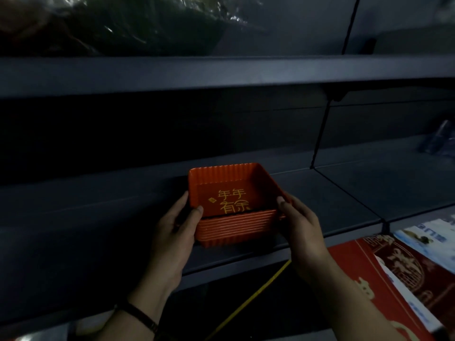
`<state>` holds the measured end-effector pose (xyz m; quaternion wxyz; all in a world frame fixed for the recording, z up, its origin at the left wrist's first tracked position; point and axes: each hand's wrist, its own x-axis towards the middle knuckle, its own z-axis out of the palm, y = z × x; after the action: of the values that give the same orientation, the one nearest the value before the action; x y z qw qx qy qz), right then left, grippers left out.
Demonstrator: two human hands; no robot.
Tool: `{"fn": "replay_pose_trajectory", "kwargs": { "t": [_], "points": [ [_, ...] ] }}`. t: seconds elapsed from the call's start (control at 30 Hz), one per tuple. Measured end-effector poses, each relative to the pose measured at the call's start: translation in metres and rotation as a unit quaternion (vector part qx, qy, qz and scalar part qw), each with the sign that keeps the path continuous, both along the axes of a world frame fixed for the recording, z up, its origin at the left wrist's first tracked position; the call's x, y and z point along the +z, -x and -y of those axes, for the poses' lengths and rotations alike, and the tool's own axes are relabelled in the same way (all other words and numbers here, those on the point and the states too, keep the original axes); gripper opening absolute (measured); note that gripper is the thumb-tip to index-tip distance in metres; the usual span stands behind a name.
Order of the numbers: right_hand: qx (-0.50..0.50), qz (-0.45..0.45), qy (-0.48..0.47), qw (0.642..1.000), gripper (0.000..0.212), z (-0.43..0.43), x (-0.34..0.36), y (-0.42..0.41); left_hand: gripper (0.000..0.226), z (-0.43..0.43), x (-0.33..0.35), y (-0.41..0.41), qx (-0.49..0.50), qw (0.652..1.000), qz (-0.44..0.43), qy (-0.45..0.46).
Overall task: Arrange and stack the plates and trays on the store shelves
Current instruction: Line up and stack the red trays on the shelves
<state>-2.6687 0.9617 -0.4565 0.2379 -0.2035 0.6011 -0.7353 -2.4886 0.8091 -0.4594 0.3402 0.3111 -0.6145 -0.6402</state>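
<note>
**Our forearms (344, 294) reach to a stack of red trays at the shelf's front edge**

We face a dark metal shelf (98, 217) that runs across the whole view, with an upper shelf (221, 72) above it carrying a dim bundle wrapped in plastic (123, 25). At the lower right lie red printed boxes (394, 271).

Near the middle, close to the shelf's front edge, is the stack of red trays (234, 227): ribbed, roughly square, nested one inside another, with gold characters on the floor of the top one. We cannot tell whether its base touches the shelf or hangs just above it.

Our left hand (177, 225) grips the stack's left side, thumb hooked over the near rim. Our right hand (300, 222) grips the right side, thumb on the rim. The stack sits squarely between them, neither hand nearer. Open shelf lies directly behind it, so we judge that a straight push away from us would seat it deeper.

A dark bracelet (140, 316) circles our left wrist.
</note>
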Motion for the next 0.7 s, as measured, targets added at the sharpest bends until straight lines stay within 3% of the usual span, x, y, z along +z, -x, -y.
{"fn": "replay_pose_trajectory", "kwargs": {
  "t": [0.13, 0.3, 0.47, 0.6, 0.7],
  "points": [
    [-0.027, -0.006, 0.018, 0.999, 0.030, -0.034, 0.015, -0.029, 0.044, -0.029, 0.023, -0.023, -0.008, 1.000, 0.002, 0.021],
    [-0.047, 0.001, 0.039, 0.998, 0.026, -0.080, 0.054, -0.064, 0.019, -0.071, 0.069, -0.051, -0.003, 1.000, -0.021, 0.011],
    [-0.072, -0.028, 0.035, 0.996, 0.016, -0.138, 0.109, -0.105, 0.013, -0.126, 0.119, -0.089, -0.023, 0.998, -0.048, 0.027],
    [-0.096, -0.075, 0.023, 0.992, 0.026, -0.181, 0.156, -0.131, 0.018, -0.171, 0.160, -0.115, -0.052, 0.995, -0.068, 0.059],
    [-0.115, -0.097, 0.036, 0.988, 0.020, -0.208, 0.185, -0.142, 0.010, -0.192, 0.191, -0.125, -0.057, 0.991, -0.087, 0.085]
  ]
}}
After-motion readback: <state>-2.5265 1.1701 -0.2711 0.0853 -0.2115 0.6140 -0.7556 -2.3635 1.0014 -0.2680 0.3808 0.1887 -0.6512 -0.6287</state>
